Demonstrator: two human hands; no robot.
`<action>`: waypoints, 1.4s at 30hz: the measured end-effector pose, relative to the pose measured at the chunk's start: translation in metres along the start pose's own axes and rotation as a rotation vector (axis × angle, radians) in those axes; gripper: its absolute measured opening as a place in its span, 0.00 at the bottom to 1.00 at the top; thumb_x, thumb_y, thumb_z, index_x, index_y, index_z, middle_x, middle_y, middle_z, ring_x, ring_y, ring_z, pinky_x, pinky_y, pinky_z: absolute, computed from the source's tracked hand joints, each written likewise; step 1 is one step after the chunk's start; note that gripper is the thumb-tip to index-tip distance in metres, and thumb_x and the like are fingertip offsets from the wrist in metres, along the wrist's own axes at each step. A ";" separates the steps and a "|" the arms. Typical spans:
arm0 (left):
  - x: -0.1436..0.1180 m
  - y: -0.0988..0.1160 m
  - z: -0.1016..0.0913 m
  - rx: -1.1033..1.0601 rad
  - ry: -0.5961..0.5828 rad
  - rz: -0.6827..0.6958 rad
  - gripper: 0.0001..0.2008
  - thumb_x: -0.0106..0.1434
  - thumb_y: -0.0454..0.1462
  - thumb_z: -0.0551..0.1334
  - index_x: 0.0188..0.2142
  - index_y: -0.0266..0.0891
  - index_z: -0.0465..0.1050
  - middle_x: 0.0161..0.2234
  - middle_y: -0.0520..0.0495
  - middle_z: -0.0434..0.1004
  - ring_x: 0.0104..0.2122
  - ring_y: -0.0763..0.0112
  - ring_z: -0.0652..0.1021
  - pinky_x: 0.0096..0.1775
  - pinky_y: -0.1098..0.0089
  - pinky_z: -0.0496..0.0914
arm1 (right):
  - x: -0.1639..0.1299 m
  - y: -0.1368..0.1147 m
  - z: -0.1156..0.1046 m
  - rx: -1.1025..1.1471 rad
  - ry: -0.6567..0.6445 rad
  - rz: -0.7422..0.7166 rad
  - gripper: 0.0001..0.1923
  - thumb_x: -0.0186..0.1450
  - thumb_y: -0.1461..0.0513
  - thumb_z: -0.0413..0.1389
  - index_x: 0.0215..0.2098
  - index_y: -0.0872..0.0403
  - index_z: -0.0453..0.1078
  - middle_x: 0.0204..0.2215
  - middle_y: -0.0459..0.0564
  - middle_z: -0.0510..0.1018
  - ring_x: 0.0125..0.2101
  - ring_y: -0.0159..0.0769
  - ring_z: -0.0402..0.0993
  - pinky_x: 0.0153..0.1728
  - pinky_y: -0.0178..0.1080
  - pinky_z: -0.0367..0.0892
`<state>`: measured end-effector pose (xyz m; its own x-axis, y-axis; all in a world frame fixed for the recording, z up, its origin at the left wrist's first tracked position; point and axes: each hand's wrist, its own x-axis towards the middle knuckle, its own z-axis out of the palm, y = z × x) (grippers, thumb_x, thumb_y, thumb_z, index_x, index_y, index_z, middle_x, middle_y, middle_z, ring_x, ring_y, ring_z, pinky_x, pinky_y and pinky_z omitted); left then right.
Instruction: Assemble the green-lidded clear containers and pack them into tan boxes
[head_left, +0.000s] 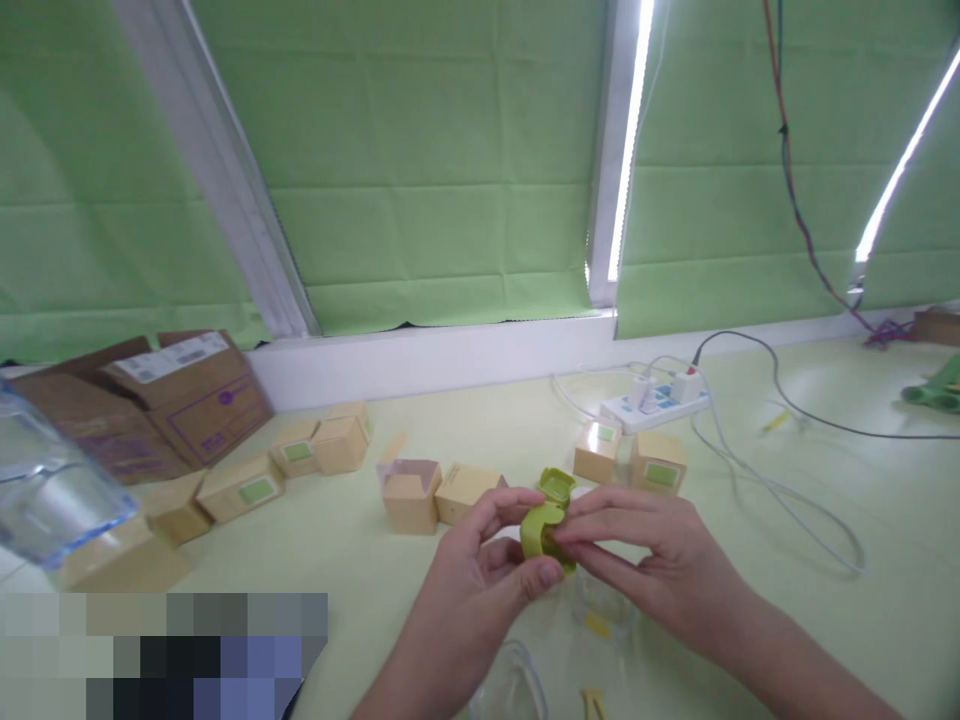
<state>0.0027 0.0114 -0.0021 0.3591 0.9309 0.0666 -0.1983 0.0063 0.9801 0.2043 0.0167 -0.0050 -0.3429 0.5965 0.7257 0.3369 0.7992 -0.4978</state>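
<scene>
Head view: pale green counter (352,565) is stretching beneath green blinds (435,160); white power strip (656,407) is lying upon it. Green plastic part (535,532), one: being held nearer than the strip and to its left, left hand (491,585) and right hand (660,560) pinching it from opposite sides. Small tan cartons (411,503), several: standing left of and before the strip. Large brown box (206,410): resting far left of the strip.

Likely workroom: cartons (411,504), power strip (660,409)
</scene>
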 end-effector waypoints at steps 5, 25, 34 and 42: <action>0.000 0.001 0.000 0.021 -0.007 -0.024 0.22 0.56 0.34 0.74 0.50 0.44 0.76 0.44 0.48 0.81 0.39 0.69 0.80 0.43 0.68 0.73 | 0.000 0.002 0.003 -0.005 0.005 0.041 0.07 0.64 0.68 0.64 0.38 0.53 0.81 0.34 0.50 0.85 0.34 0.36 0.84 0.35 0.33 0.78; 0.004 -0.006 -0.003 0.072 -0.023 -0.069 0.24 0.57 0.41 0.74 0.53 0.47 0.77 0.51 0.45 0.79 0.39 0.66 0.80 0.48 0.63 0.72 | 0.006 -0.010 -0.003 -0.158 -0.078 0.027 0.11 0.66 0.68 0.56 0.29 0.54 0.77 0.22 0.46 0.78 0.23 0.32 0.73 0.26 0.33 0.68; 0.006 -0.001 -0.004 0.141 -0.035 -0.130 0.27 0.59 0.43 0.72 0.57 0.45 0.73 0.37 0.48 0.85 0.41 0.63 0.80 0.50 0.62 0.70 | 0.006 -0.011 -0.001 -0.202 -0.012 0.004 0.11 0.66 0.69 0.57 0.28 0.56 0.78 0.22 0.47 0.78 0.23 0.32 0.73 0.27 0.33 0.66; 0.007 -0.002 -0.002 0.130 -0.013 -0.117 0.28 0.55 0.42 0.74 0.56 0.44 0.76 0.33 0.50 0.85 0.37 0.65 0.81 0.45 0.66 0.72 | 0.003 -0.008 0.004 -0.142 0.017 -0.005 0.12 0.65 0.70 0.57 0.25 0.56 0.75 0.20 0.45 0.74 0.22 0.29 0.69 0.26 0.31 0.62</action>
<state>0.0038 0.0185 -0.0036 0.3852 0.9216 -0.0481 -0.0350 0.0667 0.9972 0.1973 0.0129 -0.0004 -0.3306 0.5903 0.7364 0.4565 0.7829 -0.4227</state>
